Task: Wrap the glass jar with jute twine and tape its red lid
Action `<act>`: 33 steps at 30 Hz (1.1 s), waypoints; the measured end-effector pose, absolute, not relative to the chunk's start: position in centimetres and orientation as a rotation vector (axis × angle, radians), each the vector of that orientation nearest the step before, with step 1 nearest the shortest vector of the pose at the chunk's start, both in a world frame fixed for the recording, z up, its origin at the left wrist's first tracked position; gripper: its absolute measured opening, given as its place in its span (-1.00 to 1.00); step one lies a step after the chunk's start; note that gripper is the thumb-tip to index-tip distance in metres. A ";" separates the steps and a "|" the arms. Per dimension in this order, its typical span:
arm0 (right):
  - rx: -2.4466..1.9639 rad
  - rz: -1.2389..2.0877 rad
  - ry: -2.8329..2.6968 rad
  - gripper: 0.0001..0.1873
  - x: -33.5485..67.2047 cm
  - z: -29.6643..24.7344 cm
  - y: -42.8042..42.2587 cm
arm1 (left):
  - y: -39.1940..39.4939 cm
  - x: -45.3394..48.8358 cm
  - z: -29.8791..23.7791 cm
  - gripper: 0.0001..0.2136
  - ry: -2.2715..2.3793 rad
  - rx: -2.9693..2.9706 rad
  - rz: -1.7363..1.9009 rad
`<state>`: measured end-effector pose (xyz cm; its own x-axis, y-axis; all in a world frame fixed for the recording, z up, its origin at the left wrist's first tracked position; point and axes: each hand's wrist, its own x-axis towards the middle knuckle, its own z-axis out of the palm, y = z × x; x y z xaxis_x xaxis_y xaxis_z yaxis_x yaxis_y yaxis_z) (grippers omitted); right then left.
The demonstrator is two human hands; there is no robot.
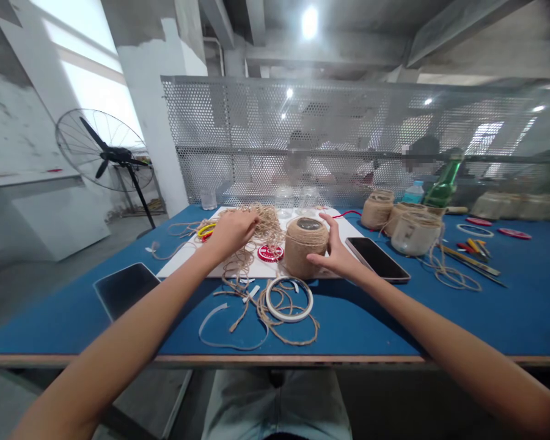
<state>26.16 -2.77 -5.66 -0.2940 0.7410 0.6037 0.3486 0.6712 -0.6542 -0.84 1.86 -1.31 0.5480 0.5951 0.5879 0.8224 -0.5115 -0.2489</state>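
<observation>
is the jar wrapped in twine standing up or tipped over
Upright. The twine-wrapped jar stands on its base on the white board, its mouth facing up; the right hand rests against its side.

Rough jute twine wraps the jar (305, 245) (glass beneath), beside a glossy black phone (376, 258) on the matt blue tabletop (508, 305).

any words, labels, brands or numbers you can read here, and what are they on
No text here can be read.
Red lid beside the twine-wrapped jar: white print, too blurred to read.
Green bottle: no legible label.
Phone and second dark screen: both blank.
</observation>
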 end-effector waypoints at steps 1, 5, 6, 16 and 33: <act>-0.840 0.514 -1.900 0.02 26.3 -5.7 -2.7 | 1.9 -0.8 -1.3 -0.81 -1.147 -2.276 -0.593; -0.864 0.490 -1.895 0.08 26.4 -6.0 -2.4 | 1.9 -0.9 -1.3 -0.80 -1.167 -2.256 -0.573; -0.877 0.476 -1.890 0.10 26.3 -6.0 -2.4 | 1.9 -0.9 -1.3 -0.79 -1.171 -2.251 -0.568; -0.965 0.418 -1.806 0.08 25.4 -5.7 -3.1 | 1.5 -1.0 -1.4 -0.78 -1.188 -2.184 -0.560; -0.925 0.382 -1.897 0.08 25.9 -5.9 -3.0 | 1.4 -1.0 -1.0 -0.77 -1.189 -2.190 -0.543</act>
